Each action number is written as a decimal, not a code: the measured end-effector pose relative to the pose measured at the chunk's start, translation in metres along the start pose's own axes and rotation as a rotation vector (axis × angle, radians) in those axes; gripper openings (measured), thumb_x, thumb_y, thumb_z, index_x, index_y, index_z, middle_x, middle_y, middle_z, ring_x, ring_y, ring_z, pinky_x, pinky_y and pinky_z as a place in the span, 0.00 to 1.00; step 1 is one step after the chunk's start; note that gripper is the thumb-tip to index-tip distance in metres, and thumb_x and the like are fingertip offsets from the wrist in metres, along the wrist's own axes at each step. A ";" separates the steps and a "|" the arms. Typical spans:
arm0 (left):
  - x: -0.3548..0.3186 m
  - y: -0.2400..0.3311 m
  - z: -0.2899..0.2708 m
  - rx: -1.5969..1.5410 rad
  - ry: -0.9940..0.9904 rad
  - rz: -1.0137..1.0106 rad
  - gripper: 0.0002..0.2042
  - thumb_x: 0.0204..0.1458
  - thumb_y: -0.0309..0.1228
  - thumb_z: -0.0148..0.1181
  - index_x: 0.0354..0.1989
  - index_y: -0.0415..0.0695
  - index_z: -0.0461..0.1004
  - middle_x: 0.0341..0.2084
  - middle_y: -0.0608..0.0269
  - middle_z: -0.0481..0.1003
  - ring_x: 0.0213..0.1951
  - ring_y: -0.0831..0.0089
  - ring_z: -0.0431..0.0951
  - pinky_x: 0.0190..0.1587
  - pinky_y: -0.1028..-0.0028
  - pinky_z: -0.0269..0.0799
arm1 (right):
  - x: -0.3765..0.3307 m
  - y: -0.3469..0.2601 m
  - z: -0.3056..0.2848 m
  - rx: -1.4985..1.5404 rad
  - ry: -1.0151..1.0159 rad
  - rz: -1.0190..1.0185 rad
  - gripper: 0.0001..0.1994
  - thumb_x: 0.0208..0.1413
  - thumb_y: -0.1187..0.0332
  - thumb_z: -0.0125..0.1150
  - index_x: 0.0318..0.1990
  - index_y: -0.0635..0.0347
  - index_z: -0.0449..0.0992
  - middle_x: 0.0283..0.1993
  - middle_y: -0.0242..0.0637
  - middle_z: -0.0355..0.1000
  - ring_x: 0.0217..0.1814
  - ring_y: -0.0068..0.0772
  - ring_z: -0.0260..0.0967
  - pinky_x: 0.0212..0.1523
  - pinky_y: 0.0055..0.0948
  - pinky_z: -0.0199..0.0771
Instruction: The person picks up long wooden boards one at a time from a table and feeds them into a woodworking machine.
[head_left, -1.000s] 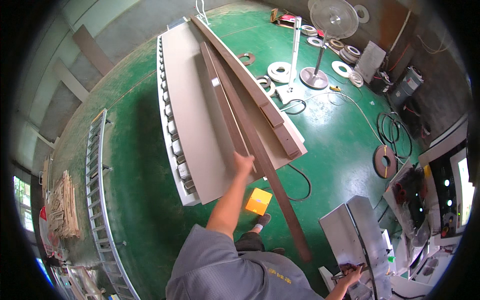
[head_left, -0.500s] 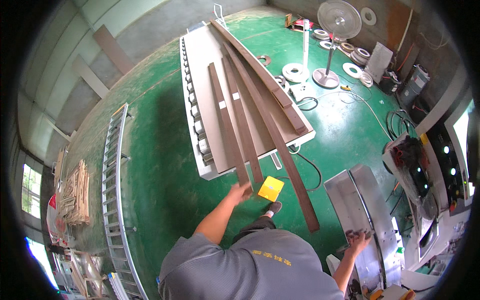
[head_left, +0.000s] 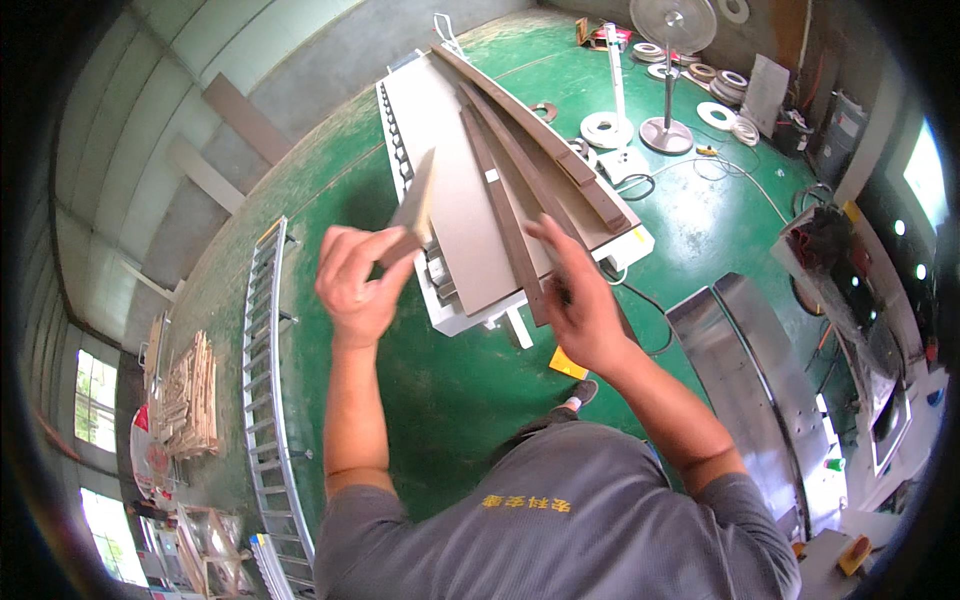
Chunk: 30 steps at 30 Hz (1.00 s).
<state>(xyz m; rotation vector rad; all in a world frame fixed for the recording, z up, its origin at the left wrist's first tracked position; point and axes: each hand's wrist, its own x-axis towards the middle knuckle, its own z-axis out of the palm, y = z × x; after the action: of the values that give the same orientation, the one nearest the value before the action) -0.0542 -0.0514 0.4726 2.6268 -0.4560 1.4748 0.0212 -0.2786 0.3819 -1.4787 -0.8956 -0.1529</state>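
Note:
My left hand (head_left: 358, 285) is raised and closed around the near end of a narrow brown board (head_left: 414, 205), which tilts up and away, seen nearly end-on. To its right, my right hand (head_left: 582, 305) is held up with its fingers apart and nothing visible in them; motion blurs it a little. Behind that hand, a brown strip with a white label (head_left: 505, 222) lies on the long worktable (head_left: 450, 235). A longer brown strip (head_left: 525, 160) lies beside it, its near end partly hidden by my right hand. More stacked strips (head_left: 600, 208) lie along the table's right side.
A yellow box (head_left: 568, 364) is on the green floor by my foot. A metal machine bed (head_left: 750, 390) stands close on my right. An aluminium ladder (head_left: 266, 370) lies to the left, with a wood pile (head_left: 190, 400) beyond. A pedestal fan (head_left: 666, 135) and cables are at the far right.
My left hand has lifted the labelled left-hand board off the table and tilted it up. My right hand has left the metal machine and come up in front of the strips.

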 end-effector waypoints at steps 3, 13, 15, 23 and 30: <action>0.039 0.040 0.017 -0.214 0.095 0.203 0.19 0.26 0.21 0.71 0.32 0.42 0.75 0.22 0.64 0.70 0.25 0.67 0.67 0.29 0.71 0.63 | 0.034 -0.013 0.017 -0.001 0.059 -0.366 0.38 0.37 0.89 0.44 0.63 0.61 0.51 0.63 0.47 0.54 0.64 0.51 0.53 0.59 0.37 0.60; 0.059 0.060 0.035 -0.305 0.230 0.295 0.16 0.35 0.31 0.72 0.34 0.45 0.74 0.23 0.69 0.68 0.24 0.70 0.64 0.26 0.73 0.62 | 0.052 -0.023 -0.001 0.096 0.079 -0.381 0.32 0.41 0.88 0.48 0.59 0.58 0.60 0.57 0.46 0.63 0.58 0.47 0.62 0.55 0.34 0.65; 0.058 0.062 0.036 -0.296 0.237 0.295 0.16 0.35 0.32 0.72 0.34 0.46 0.74 0.23 0.69 0.67 0.24 0.70 0.64 0.26 0.73 0.62 | 0.050 -0.022 0.001 0.123 0.084 -0.368 0.32 0.41 0.88 0.48 0.59 0.58 0.60 0.57 0.45 0.63 0.57 0.47 0.63 0.54 0.33 0.66; 0.051 0.063 0.035 -0.295 0.273 0.291 0.17 0.35 0.33 0.72 0.34 0.47 0.73 0.23 0.71 0.65 0.24 0.71 0.63 0.25 0.72 0.61 | 0.042 -0.042 -0.002 0.055 0.047 -0.252 0.34 0.41 0.90 0.45 0.60 0.57 0.58 0.53 0.46 0.67 0.53 0.45 0.67 0.50 0.31 0.68; 0.037 0.079 0.038 -0.358 0.231 0.288 0.17 0.31 0.30 0.74 0.32 0.48 0.74 0.24 0.73 0.67 0.25 0.72 0.64 0.24 0.73 0.61 | 0.026 -0.067 -0.010 0.130 0.050 -0.090 0.35 0.40 0.88 0.49 0.60 0.53 0.59 0.52 0.51 0.66 0.53 0.52 0.65 0.48 0.37 0.69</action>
<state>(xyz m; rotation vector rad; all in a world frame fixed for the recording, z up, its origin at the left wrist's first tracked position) -0.0287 -0.1426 0.4786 2.1530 -0.9998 1.5722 0.0032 -0.2865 0.4517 -1.3093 -0.9149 -0.1936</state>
